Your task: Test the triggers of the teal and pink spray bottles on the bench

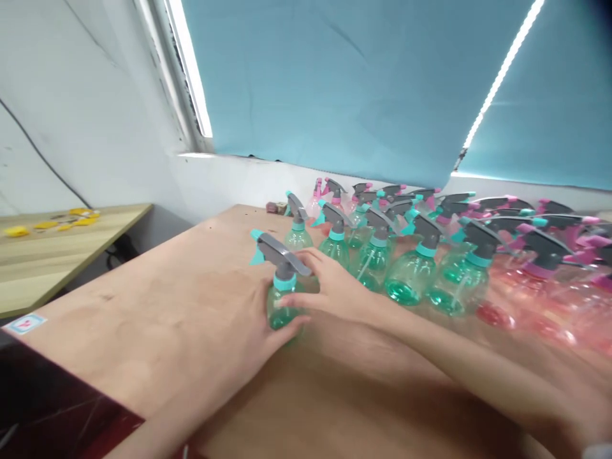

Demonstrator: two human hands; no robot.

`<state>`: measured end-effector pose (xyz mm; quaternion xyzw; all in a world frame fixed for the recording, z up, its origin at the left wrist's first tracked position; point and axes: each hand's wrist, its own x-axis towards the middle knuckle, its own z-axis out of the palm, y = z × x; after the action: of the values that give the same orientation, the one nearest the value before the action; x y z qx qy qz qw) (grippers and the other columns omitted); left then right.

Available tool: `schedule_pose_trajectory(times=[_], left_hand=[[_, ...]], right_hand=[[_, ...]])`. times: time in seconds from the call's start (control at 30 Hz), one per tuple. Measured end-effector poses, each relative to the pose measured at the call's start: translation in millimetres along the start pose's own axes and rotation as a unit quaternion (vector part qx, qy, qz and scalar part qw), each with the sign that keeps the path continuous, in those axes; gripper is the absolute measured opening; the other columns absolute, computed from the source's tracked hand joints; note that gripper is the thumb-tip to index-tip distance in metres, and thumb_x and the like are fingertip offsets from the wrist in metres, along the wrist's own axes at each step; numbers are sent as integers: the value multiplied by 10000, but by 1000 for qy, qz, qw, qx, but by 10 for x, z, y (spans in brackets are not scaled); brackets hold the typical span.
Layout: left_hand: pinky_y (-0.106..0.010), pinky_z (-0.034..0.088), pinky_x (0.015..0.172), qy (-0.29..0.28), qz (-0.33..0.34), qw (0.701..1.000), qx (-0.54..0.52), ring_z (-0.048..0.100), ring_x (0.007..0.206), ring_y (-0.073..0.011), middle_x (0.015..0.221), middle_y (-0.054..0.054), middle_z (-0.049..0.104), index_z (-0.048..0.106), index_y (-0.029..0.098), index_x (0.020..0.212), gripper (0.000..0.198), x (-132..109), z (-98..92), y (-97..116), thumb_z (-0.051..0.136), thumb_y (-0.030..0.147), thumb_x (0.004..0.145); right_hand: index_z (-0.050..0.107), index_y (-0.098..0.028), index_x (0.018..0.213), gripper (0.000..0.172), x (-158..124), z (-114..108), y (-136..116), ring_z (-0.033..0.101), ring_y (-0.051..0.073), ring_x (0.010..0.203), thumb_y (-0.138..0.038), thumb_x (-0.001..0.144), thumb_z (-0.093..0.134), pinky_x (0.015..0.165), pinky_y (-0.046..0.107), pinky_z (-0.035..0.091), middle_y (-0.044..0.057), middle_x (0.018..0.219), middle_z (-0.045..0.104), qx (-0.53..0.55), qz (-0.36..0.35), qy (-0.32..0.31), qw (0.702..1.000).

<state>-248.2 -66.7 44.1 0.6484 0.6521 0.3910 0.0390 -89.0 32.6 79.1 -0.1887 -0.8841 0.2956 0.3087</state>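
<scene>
A spray bottle with a green see-through body, a turquoise collar and a grey head with turquoise trigger and nozzle stands upright before me. My left hand is wrapped around its body from the left, thumb across the near side. From the right, my right hand closes on the same bottle, its thumb against the body below the collar and its fingers by the back of the grey head. Part of the body is hidden behind my fingers.
Several green spray bottles stand in rows just right of my hands, with pink ones farther right. The wooden table ends at the left. Beyond it, a second table holds yellow pieces. A blue blind hangs behind.
</scene>
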Motion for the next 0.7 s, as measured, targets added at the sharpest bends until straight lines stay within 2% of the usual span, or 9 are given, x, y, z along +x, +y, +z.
schedule_pose_trajectory(times=[0.13, 0.27, 0.33, 0.43, 0.5, 0.57, 0.63, 0.7], left_hand=[[-498, 481, 856, 21, -13, 999, 39, 591, 1008, -344, 1074, -87, 595, 502, 236, 1174, 598, 221, -90, -300, 653, 638, 758], [-466, 476, 885, 47, -29, 995, 78, 548, 1105, -342, 1162, -115, 552, 502, 193, 1206, 619, 500, -100, -526, 647, 613, 775], [-452, 481, 878, 49, -44, 994, 84, 558, 1097, -340, 1172, -124, 553, 485, 177, 1246, 671, 647, -98, -633, 657, 614, 766], [-457, 451, 930, 62, -53, 993, 88, 535, 1153, -346, 1246, -149, 530, 446, 164, 1299, 709, 844, -84, -796, 683, 567, 767], [-454, 448, 936, 69, -55, 992, 88, 533, 1165, -345, 1275, -161, 525, 434, 154, 1311, 720, 939, -66, -887, 685, 560, 772], [-443, 438, 954, 75, -52, 992, 86, 525, 1181, -335, 1294, -165, 526, 426, 140, 1320, 725, 1000, -42, -944, 689, 544, 779], [-431, 434, 966, 79, -49, 992, 84, 519, 1194, -327, 1301, -170, 528, 421, 122, 1323, 732, 1032, -15, -968, 695, 532, 782], [-428, 431, 973, 82, -48, 992, 82, 515, 1201, -322, 1305, -175, 527, 416, 112, 1324, 732, 1046, 10, -967, 697, 521, 785]], right_hand=[[546, -150, 1244, 514, 44, -48, 66, 608, 259, 1058, -516, 883, 538, 921, 428, 462, 123, 1235, 607, -115, 69, 28, 991], [487, -74, 1326, 520, 161, -12, 90, 548, 320, 1183, -386, 913, 526, 978, 448, 407, 184, 1336, 553, -176, 135, 29, 975], [445, -46, 1361, 555, 230, -2, 90, 532, 345, 1203, -360, 911, 527, 971, 453, 402, 220, 1322, 555, -181, 157, 23, 971], [357, -43, 1416, 628, 311, 1, 112, 645, 347, 1000, -361, 903, 534, 811, 441, 477, 227, 1099, 659, -167, 182, 14, 969], [304, -50, 1439, 662, 355, 1, 149, 693, 291, 746, -376, 907, 525, 674, 390, 503, 165, 879, 703, -144, 197, 2, 970], [274, -43, 1447, 687, 401, -1, 197, 662, 232, 550, -394, 909, 518, 567, 338, 499, 95, 703, 687, -118, 211, -11, 970], [239, -44, 1460, 713, 449, -6, 245, 633, 202, 471, -402, 909, 517, 512, 305, 492, 61, 629, 663, -97, 224, -13, 970], [202, -59, 1475, 750, 494, -10, 282, 638, 193, 470, -425, 903, 521, 492, 292, 498, 74, 666, 674, -80, 240, -7, 967]])
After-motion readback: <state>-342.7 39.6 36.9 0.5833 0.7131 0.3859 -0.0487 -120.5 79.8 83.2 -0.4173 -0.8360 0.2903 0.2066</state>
